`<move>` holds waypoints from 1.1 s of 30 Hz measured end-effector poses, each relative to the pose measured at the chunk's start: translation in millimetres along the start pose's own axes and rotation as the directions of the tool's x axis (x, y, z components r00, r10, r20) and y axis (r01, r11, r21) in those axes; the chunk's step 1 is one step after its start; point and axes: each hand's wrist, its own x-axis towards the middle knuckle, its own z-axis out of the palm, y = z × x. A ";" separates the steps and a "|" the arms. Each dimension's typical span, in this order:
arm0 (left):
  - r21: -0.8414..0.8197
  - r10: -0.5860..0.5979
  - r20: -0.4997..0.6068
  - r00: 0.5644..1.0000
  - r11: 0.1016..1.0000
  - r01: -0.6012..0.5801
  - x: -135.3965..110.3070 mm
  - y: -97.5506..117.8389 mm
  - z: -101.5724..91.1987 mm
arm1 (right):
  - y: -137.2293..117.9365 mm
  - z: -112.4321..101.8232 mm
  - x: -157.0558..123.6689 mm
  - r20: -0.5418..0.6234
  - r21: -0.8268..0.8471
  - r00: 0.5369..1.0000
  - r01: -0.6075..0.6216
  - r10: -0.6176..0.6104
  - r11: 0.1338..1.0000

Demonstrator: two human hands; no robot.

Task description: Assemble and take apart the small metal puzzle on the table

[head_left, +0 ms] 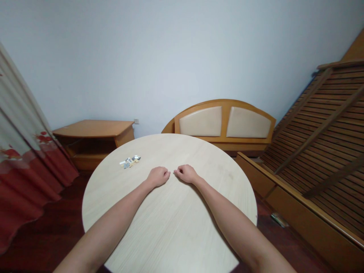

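My left hand [157, 176] and my right hand [186, 173] rest on a round pale wood-grain table [176, 149], knuckles almost meeting near its middle. Both hands are curled closed and hold nothing. A small heap of grey, white and tan pieces [130, 162], possibly toy bricks, lies on the tabletop to the left of my left hand, apart from it. The individual shapes are too small to make out.
A low wooden cabinet [93, 129] stands beyond the table at the left, and a red-and-white curtain [25, 151] hangs further left. A padded wooden headboard [224, 123] stands at the back. A slatted bed frame [321, 129] leans at the right above a dark floor.
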 end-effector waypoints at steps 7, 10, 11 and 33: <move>0.029 -0.009 0.041 0.999 1.000 0.007 -2.9 7.2 -7.9 | -1.4 -2.1 -2.4 0.023 -0.024 1.000 -0.017 0.018 1.000; 0.026 -0.011 0.051 0.999 1.000 0.010 -2.4 9.4 -7.8 | -1.6 -2.1 -3.0 0.030 -0.010 0.999 -0.010 0.010 1.000; 0.015 -0.009 0.048 0.999 1.000 0.008 -1.6 7.3 -8.9 | -1.7 -2.2 -3.2 0.033 -0.005 0.999 -0.011 0.011 1.000; 0.094 -0.315 -0.029 0.949 0.944 0.316 64.2 -101.7 3.6 | -12.2 -12.0 -2.4 0.068 0.002 0.995 -0.069 0.068 0.998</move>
